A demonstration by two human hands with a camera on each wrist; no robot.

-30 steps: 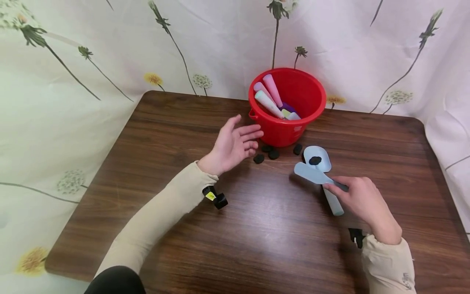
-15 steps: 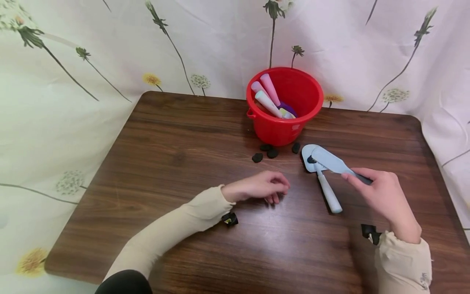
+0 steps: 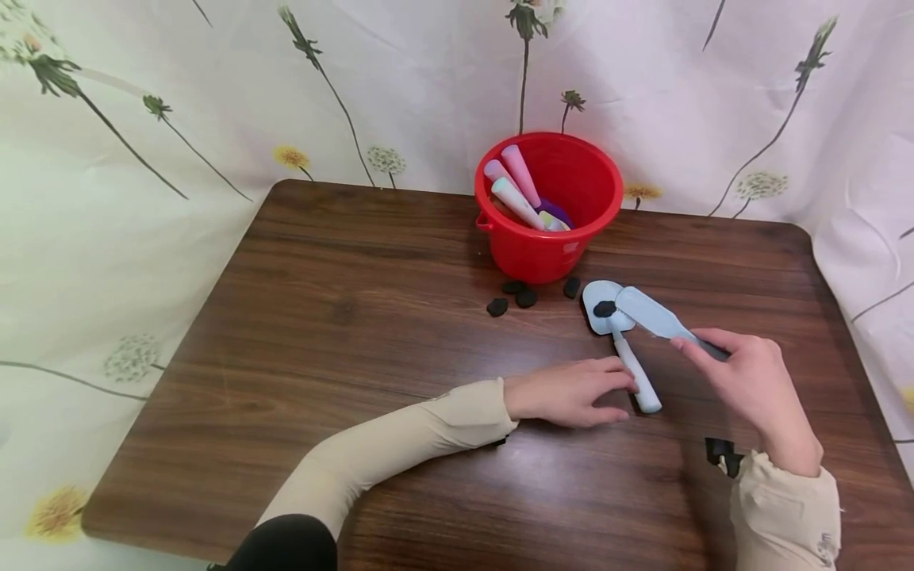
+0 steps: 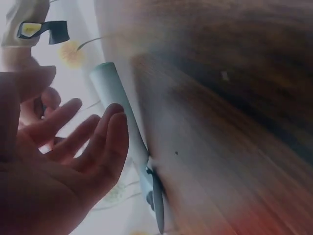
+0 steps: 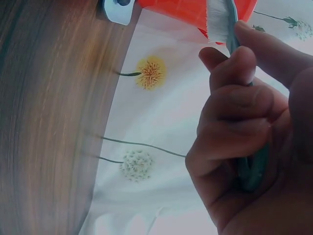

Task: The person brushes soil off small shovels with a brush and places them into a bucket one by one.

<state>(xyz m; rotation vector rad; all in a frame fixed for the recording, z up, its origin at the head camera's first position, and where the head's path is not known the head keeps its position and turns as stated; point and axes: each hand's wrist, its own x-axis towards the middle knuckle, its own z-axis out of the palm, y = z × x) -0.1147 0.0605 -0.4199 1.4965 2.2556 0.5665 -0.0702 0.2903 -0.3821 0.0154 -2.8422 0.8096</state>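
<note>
A light-blue toy shovel (image 3: 646, 392) lies on the table, with a black stone (image 3: 604, 308) on its blade. My left hand (image 3: 581, 392) is beside the shovel's pale handle (image 4: 115, 93), its fingers loosely bent and not wrapped round it; whether a fingertip touches is unclear. My right hand (image 3: 750, 373) grips a light-blue brush (image 3: 653, 313) by its handle, fingers curled round it. The brush head is held by the shovel blade, near the stone. White bristles (image 5: 217, 22) show in the right wrist view.
Behind the shovel stands a red bucket (image 3: 535, 254) with several pastel-handled tools (image 3: 517, 202) in it. Several black stones (image 3: 526, 298) lie at its foot. A flower-printed cloth (image 3: 428, 79) hangs behind the wooden table (image 3: 321, 277).
My left hand has come from beside the bucket, forward and right, to the shovel handle. My right hand has swung the brush head up to the blade, and the stone has shifted slightly.
</note>
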